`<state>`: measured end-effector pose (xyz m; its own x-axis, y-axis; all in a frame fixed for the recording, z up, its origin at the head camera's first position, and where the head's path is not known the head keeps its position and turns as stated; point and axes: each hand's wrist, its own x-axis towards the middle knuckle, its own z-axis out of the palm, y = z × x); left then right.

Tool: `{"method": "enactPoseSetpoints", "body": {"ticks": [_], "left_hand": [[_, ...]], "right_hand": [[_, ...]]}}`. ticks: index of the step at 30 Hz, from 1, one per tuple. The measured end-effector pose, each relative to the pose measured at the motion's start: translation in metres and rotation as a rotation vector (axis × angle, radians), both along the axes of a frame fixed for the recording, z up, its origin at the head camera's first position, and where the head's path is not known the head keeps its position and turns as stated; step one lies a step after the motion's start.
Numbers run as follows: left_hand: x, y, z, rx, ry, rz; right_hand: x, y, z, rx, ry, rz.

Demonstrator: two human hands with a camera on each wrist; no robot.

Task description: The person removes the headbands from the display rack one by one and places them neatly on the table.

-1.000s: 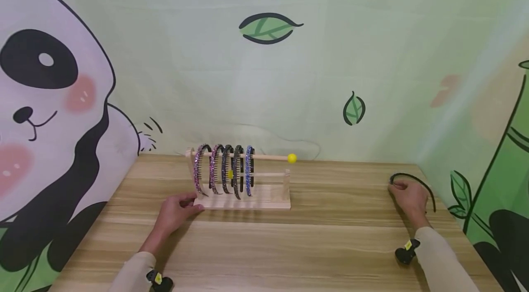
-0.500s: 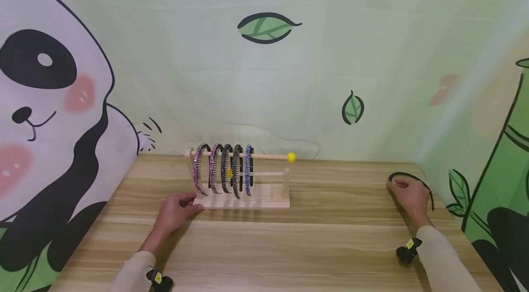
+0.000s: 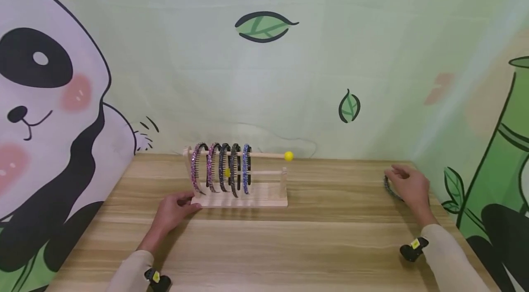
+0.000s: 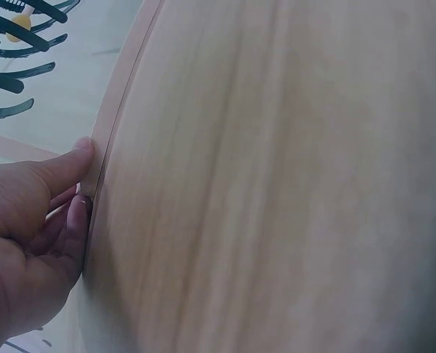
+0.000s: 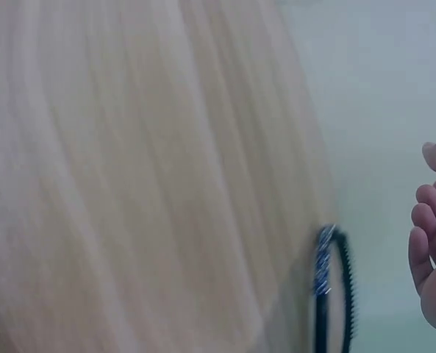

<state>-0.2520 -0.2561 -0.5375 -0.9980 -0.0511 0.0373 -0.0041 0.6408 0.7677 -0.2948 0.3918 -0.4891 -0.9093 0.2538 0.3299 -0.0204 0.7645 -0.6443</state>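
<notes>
Head view: right hand (image 3: 412, 189) hangs loose and empty over the band (image 5: 322, 272), frame right; left hand (image 3: 171, 213), lower left, pinches the stand (image 3: 264, 201); a jerk there could spill the hung bands (image 3: 233, 170).

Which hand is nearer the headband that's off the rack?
Right. The right hand is right by the loose headband, its fingers apart from it; the left hand is far to its left, touching the wooden rack.
</notes>
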Motion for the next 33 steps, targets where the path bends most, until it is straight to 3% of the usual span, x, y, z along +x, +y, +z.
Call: {"method": "enactPoseSetpoints", "body": {"ticks": [9, 18, 33], "left_hand": [[0.000, 0.000, 0.001, -0.012, 0.014, -0.004], [0.000, 0.000, 0.001, -0.024, 0.044, -0.012], [0.001, 0.001, 0.001, -0.016, 0.029, 0.000]], "right_hand": [[0.006, -0.030, 0.026, -0.065, 0.097, 0.077], [0.015, -0.064, 0.050, -0.173, 0.263, 0.129], [0.034, -0.115, 0.072, -0.226, 0.301, 0.270]]}}
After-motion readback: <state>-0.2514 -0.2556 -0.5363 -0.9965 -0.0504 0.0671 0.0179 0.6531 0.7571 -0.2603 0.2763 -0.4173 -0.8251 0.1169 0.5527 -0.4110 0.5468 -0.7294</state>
